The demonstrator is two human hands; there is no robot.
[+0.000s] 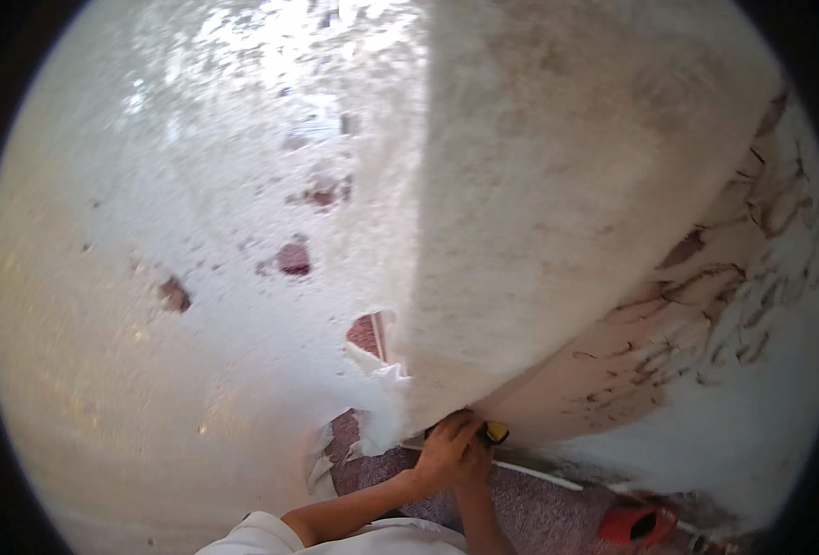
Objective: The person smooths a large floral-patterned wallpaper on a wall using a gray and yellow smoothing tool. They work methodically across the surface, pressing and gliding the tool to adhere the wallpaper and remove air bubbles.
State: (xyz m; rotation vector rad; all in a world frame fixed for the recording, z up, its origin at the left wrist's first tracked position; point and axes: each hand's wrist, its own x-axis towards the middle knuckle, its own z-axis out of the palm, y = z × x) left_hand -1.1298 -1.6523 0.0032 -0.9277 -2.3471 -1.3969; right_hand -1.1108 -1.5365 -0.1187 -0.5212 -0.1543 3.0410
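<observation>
My hands are close together low in the middle of the head view, at the bottom edge of a large beige sheet (541, 173). My right hand (477, 458) grips a black and yellow hand tool (496, 433), its exact kind partly hidden by the fingers. My left hand (443, 447) lies across the right one, fingers bent over a dark part beside the sheet's edge. Whether that part belongs to the same tool cannot be made out. On the left spreads a whitish, rough sheet (243, 361), torn through in several places.
Purplish carpet (541, 510) shows below my hands and through the tears. A thin white strip (538, 475) lies along the wall's foot. To the right, the wall (625, 388) bears dark squiggly marks. A red object (618, 526) with a dark opening sits at lower right.
</observation>
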